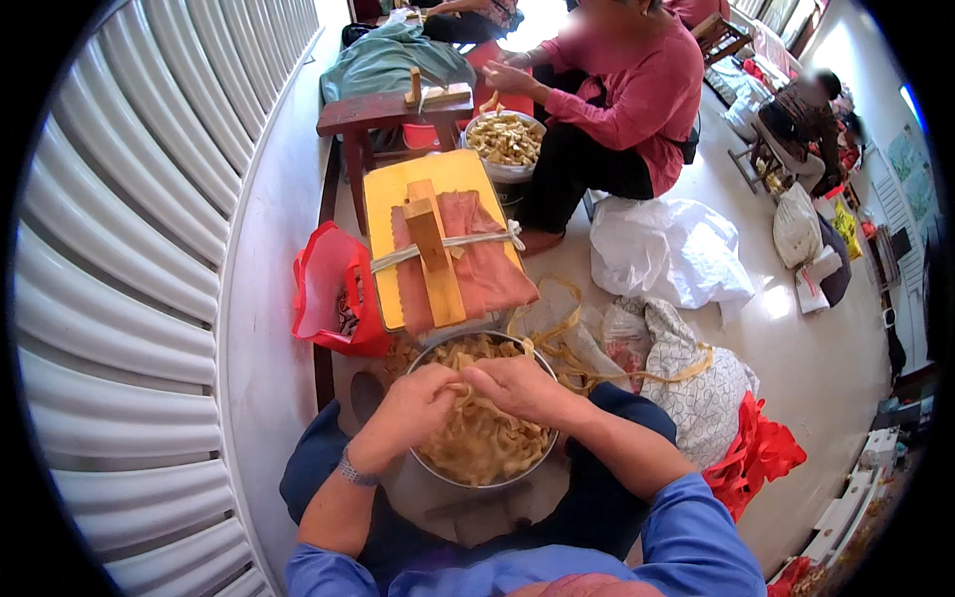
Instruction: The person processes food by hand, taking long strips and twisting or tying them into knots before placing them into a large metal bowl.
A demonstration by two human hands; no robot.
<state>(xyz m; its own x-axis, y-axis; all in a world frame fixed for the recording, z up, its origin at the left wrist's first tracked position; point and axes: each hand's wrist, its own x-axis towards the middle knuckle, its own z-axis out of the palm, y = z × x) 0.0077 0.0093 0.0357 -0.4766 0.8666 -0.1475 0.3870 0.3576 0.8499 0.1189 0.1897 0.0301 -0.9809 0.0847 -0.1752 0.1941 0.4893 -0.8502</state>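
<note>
My left hand [414, 410] and my right hand [515, 388] meet above a round metal basin [477, 485]. Pinched between their fingertips is a tan strip [464, 389], partly hidden by the fingers. Many curled, folded tan pieces [489, 448] of the same colour fill the basin, which stands between my knees. Just beyond it is a stool with a yellow top [384, 224]. A wooden block with an upright post [439, 291] lies there over a reddish cloth [489, 276], tied down by a white cord [485, 239].
A red bag [358, 317] stands left, near a white radiator [134, 298]. Ahead, a person in a pink shirt [627, 104] sits by a bucket of tan pieces [507, 138]. Long tan strips [671, 378], a patterned cloth bag [694, 403] and a white sack [664, 250] lie right.
</note>
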